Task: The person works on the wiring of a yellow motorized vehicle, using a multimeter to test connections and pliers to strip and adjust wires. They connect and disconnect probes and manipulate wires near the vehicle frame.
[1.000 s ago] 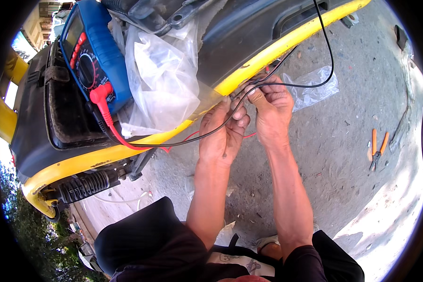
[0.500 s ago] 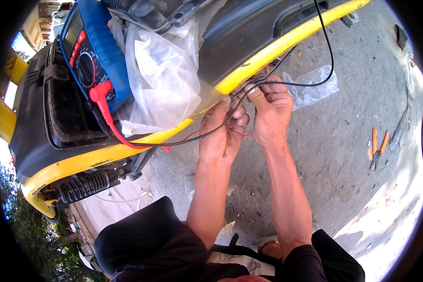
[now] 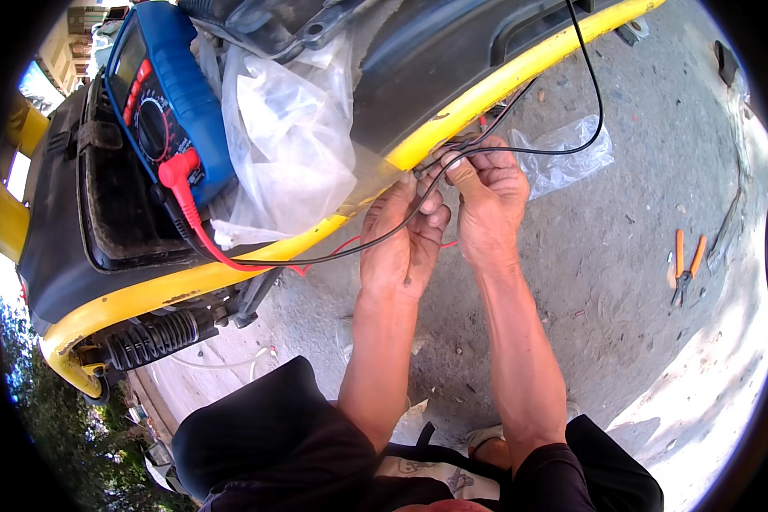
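My left hand is curled just below the yellow edge of a black vehicle body, its fingertips pinched on something I cannot make out. Beside it, my right hand pinches thin wires with thumb and forefinger under that same edge. A black test lead crosses in front of both hands. It runs from a blue multimeter at upper left, along with a red lead. A crumpled clear plastic bag lies beside the meter on the body.
On the concrete ground at right lie orange-handled pliers and a small clear bag. A coil-spring shock shows under the body at left. My dark-clothed knees are at the bottom; trees show at lower left.
The view has shifted very slightly, so the vehicle and ground items sit a few pixels differently. Both hands stay at the same spot under the yellow edge, with only tiny finger movement.
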